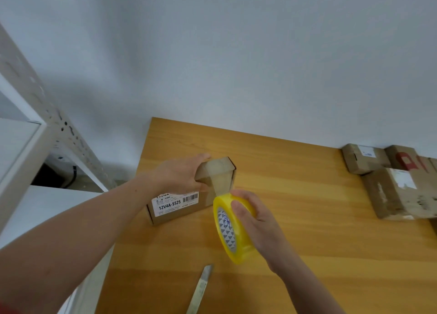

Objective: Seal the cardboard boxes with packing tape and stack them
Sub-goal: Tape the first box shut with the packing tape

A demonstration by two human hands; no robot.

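Observation:
A small cardboard box (220,174) with a white label reading 12V4A-5525 sits on the wooden table (295,207). My left hand (179,174) lies over the box top, fingers reaching its far edge and thumb against its side. My right hand (255,216) grips a yellow roll of packing tape (233,231) just in front of the box's right end. A clear strip of tape (221,183) runs from the roll up over the box top.
A knife blade (201,287) lies on the table near its front edge. Several other cardboard boxes (392,183) sit at the table's back right by the wall. A white metal shelf (35,134) stands to the left of the table.

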